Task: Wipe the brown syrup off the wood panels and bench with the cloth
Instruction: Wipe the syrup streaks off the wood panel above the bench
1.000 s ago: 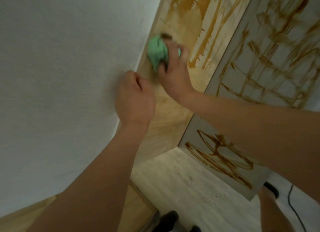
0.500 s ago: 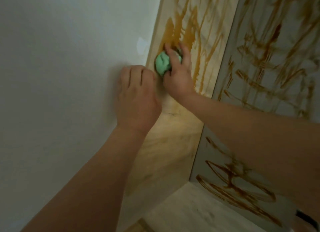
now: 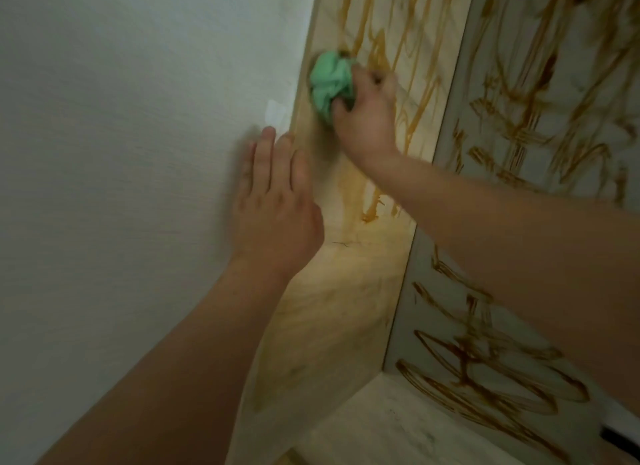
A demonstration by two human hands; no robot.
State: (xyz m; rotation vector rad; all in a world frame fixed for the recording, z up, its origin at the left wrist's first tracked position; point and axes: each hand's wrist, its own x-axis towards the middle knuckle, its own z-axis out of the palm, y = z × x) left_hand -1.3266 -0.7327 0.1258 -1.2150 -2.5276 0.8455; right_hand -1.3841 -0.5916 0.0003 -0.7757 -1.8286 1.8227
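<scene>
The left hand had flattened since earlier, fingers straight on the wall. The blurred right hand gripped the one cloth, partly hidden by its fingers, against the nearer of two wood panels streaked with syrup.

Crumpled green cloth, pale matt wood panel, glossy brown syrup

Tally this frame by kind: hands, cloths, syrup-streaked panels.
Hands: 2, left hand and right hand
Cloths: 1, cloth
Syrup-streaked panels: 2, wood panel and grey panel
Total: 5
</scene>
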